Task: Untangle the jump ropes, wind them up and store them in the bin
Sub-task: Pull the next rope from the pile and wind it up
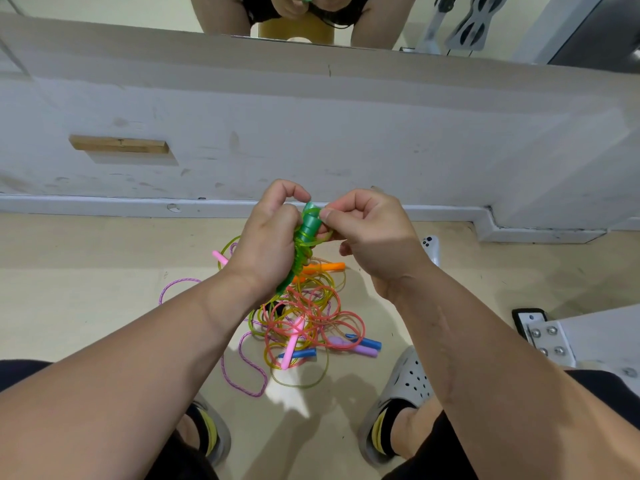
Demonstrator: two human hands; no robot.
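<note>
My left hand (268,244) grips a pair of green jump rope handles (309,226) with green cord wound around them. My right hand (369,233) pinches the green cord at the top of the handles. Below my hands, a tangled pile of jump ropes (304,318) lies on the floor: pink, yellow-green and purple cords with an orange handle (327,266), pink handles (290,349), blue handles (367,342) and a lilac handle (353,346). A purple braided rope (242,362) loops out to the left. No bin is in view.
A white low wall with a mirror above (311,116) faces me. My feet in grey clogs (401,400) flank the pile. A white device (431,247) lies on the floor to the right, and a white bolted metal bracket (550,337) sits at the right edge.
</note>
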